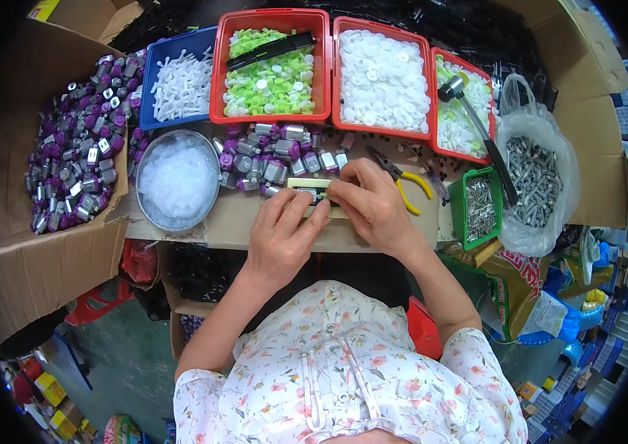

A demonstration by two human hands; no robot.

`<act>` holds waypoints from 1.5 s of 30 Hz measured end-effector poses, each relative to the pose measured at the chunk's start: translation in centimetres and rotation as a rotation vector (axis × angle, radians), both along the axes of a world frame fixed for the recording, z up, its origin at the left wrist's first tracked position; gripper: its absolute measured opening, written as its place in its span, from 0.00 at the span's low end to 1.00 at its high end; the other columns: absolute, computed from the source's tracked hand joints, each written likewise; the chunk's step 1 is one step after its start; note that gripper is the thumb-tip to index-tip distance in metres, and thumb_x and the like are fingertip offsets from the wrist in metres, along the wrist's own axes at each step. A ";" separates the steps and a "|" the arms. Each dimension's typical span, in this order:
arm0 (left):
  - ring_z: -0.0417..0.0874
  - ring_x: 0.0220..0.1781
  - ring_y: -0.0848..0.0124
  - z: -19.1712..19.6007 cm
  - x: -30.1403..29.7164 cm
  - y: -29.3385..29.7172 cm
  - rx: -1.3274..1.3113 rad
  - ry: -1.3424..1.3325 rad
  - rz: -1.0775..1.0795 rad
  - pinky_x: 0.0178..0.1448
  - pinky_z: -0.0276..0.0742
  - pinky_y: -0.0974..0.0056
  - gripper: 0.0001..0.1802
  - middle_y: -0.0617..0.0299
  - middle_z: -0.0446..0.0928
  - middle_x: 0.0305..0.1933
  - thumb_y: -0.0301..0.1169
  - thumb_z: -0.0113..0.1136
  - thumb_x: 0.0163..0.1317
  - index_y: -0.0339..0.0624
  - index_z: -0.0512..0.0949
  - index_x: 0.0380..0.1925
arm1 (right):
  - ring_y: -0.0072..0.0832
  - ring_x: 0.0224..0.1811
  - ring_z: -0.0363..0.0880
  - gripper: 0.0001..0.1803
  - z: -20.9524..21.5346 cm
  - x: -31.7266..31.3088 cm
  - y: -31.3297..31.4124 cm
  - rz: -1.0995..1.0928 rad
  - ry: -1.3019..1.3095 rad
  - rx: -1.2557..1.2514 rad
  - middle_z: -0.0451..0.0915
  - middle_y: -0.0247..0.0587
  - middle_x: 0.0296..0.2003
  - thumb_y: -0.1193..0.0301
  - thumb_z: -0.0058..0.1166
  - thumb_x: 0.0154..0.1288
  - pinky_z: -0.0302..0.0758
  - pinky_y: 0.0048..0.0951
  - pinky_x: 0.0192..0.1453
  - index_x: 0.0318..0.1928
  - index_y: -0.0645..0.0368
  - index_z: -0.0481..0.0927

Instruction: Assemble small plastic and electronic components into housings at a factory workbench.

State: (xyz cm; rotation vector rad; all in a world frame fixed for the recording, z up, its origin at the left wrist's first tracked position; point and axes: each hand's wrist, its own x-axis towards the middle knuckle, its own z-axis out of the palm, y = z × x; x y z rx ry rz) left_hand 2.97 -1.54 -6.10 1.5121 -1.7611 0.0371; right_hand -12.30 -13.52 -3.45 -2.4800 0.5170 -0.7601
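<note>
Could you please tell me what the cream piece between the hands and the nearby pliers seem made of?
Cream piece: perhaps plastic; its surface looks smooth and evenly coloured, though partly hidden.
Pliers: likely steel, given the dark head; smooth yellow handles look plastic-coated.

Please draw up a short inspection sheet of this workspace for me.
Surface: tan worktop, partly covered.
Job's things: cream part held at the near side.
Clutter: grey-and-purple parts loosely heaped beyond; yellow-handled pliers at right; hammer across the right-hand red bin.
Hands: left hand and right hand, fingers on the cream part.
Cables: nothing seen.
Surroundings: cardboard box at left.
</note>
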 end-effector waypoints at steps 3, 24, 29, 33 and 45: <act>0.76 0.48 0.54 0.1 0.0 -0.2 0.007 0.000 -0.006 0.49 0.76 0.54 0.19 0.55 0.75 0.45 0.22 0.73 0.47 0.39 0.83 0.43 | 0.37 0.35 0.75 0.11 0.1 0.0 -0.1 0.008 -0.002 -0.008 0.73 0.43 0.35 0.80 0.63 0.52 0.70 0.37 0.36 0.39 0.61 0.81; 0.76 0.38 0.59 3.7 1.0 -3.6 0.064 0.111 -0.089 0.41 0.74 0.57 0.08 0.55 0.77 0.34 0.22 0.70 0.51 0.35 0.83 0.32 | 0.38 0.33 0.78 0.08 3.6 -15.0 -1.9 -0.774 0.272 -0.070 0.75 0.46 0.35 0.82 0.59 0.61 0.73 0.35 0.38 0.41 0.67 0.80; 0.76 0.40 0.58 5.5 1.2 -9.1 -0.002 0.096 -0.126 0.44 0.75 0.55 0.05 0.55 0.77 0.34 0.22 0.67 0.52 0.35 0.83 0.30 | 0.44 0.35 0.78 0.07 2.9 -16.4 -2.1 -0.742 0.378 -0.098 0.76 0.49 0.35 0.80 0.59 0.61 0.73 0.38 0.39 0.40 0.67 0.81; 0.76 0.43 0.57 5.8 0.9 -12.8 0.059 0.036 -0.141 0.48 0.74 0.56 0.06 0.54 0.79 0.34 0.22 0.67 0.53 0.34 0.85 0.32 | 0.45 0.35 0.79 0.05 3.1 -16.1 -2.6 -0.724 0.368 -0.104 0.76 0.49 0.33 0.80 0.59 0.60 0.73 0.39 0.39 0.37 0.67 0.82; 0.79 0.42 0.52 6.2 0.4 -15.9 0.251 -0.233 -0.105 0.48 0.78 0.51 0.06 0.48 0.81 0.29 0.25 0.70 0.44 0.34 0.83 0.20 | 0.47 0.33 0.80 0.05 3.4 -16.8 -2.4 -0.790 0.185 -0.072 0.79 0.48 0.33 0.80 0.61 0.57 0.74 0.43 0.37 0.35 0.67 0.83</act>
